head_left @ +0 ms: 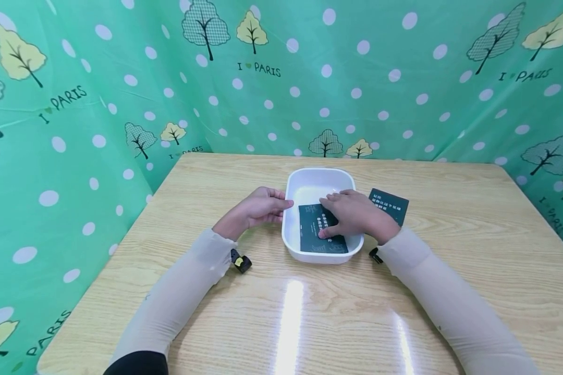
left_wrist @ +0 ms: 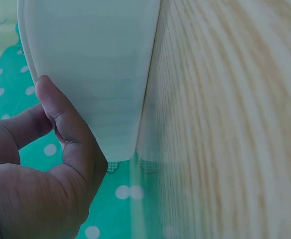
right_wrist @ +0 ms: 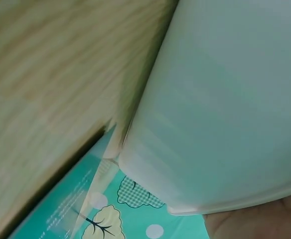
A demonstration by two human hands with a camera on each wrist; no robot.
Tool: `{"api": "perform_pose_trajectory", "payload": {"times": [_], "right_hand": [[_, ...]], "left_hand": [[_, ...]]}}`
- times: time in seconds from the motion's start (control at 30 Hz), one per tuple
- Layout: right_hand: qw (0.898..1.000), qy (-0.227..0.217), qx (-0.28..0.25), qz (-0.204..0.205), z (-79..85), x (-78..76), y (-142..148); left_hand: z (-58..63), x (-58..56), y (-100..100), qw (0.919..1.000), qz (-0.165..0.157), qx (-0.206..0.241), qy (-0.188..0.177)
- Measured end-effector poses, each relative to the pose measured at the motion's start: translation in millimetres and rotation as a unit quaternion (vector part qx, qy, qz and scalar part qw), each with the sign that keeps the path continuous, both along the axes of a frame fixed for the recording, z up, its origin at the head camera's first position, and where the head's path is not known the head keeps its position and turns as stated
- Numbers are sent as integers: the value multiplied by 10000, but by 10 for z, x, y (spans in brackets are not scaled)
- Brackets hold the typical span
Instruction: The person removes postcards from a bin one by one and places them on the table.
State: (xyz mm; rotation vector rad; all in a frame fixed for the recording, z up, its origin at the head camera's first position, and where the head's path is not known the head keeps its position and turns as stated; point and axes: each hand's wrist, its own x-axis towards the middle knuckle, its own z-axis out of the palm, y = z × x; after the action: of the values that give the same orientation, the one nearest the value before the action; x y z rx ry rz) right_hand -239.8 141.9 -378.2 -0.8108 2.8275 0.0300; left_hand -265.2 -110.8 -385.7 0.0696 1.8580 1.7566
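On the table stands a white plastic tub (head_left: 321,179) with rounded corners. My left hand (head_left: 261,207) grips its left rim, thumb over the edge and fingers against the outer wall; the left wrist view shows thumb and finger at the rim of the tub (left_wrist: 90,64). A dark green printed card (head_left: 313,232) lies inside the tub, toward the near end. Over it rests my right hand (head_left: 352,212), fingers stretched out and thumb on the card. Only a bit of the right hand (right_wrist: 257,221) shows beneath the tub's rim in the right wrist view.
A second dark green card (head_left: 390,203) with white writing lies right of the tub, partly behind the right wrist. This card (right_wrist: 61,204) also shows in the right wrist view. The wooden table (head_left: 469,229) ends at a green patterned curtain (head_left: 384,94).
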Motion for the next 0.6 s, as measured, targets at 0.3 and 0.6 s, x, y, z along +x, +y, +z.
{"api": "perform_pose_trajectory", "payload": {"times": [0.3, 0.6], "right_hand": [[9996, -172, -184, 162, 36, 17, 3], [9990, -65, -414, 135, 29, 4, 13]], "left_hand": [[-2, 2, -3, 10000, -13, -36, -34], [-2, 1, 3, 10000, -7, -38, -11]]}}
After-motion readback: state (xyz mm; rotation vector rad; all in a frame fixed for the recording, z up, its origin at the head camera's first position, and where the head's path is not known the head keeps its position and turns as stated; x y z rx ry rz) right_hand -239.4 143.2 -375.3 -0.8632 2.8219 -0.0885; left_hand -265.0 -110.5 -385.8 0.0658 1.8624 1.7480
